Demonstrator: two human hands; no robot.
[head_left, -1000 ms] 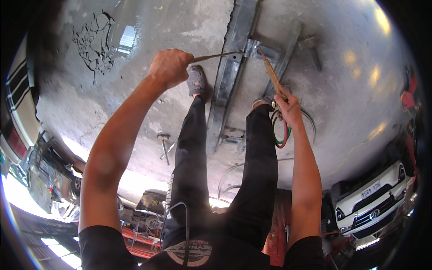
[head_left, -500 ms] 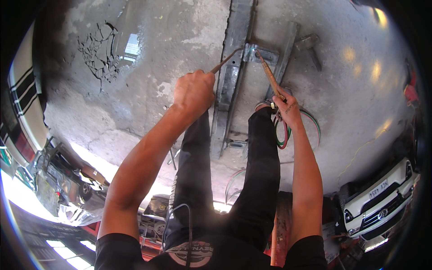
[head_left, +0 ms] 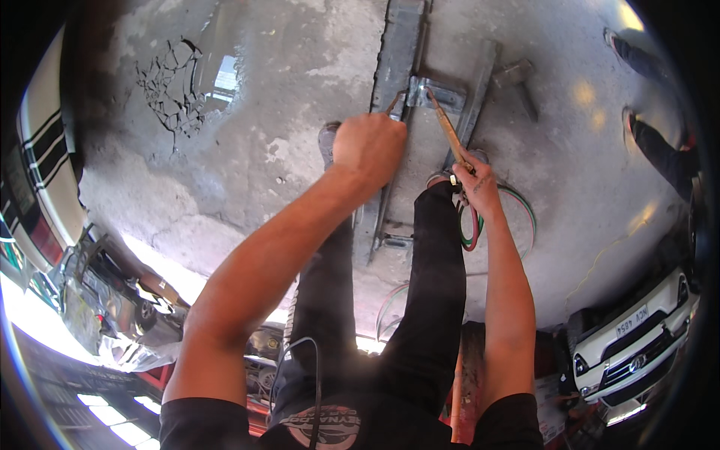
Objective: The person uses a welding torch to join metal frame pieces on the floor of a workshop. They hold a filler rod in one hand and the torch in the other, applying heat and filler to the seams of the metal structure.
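Note:
My left hand (head_left: pixel 367 154) is closed around a brownish metal rod (head_left: pixel 395 101); most of the rod is hidden behind my fist. Its tip reaches the joint between a long grey steel rail (head_left: pixel 397 56) and a short cross bracket (head_left: pixel 444 96). A brass gas torch (head_left: pixel 448 131) is gripped in my right hand (head_left: pixel 478 182), with its tip at the bracket near that joint. Beyond the bracket a thinner steel rail (head_left: pixel 480 79) runs beside the long one. Red and green hoses (head_left: pixel 531 214) loop beside my right wrist.
A hammer (head_left: pixel 516 79) lies on the concrete to the right of the rails. Dark cracked flakes (head_left: pixel 172 94) are at the left. Another person's legs (head_left: pixel 656 150) stand at the far right. A white car (head_left: pixel 637 345) and a striped vehicle (head_left: pixel 45 142) flank the floor.
My left hand has moved right and slightly up, over the long rail, with the rod now steeper. The torch has barely shifted. Another person's legs have come into view at the right.

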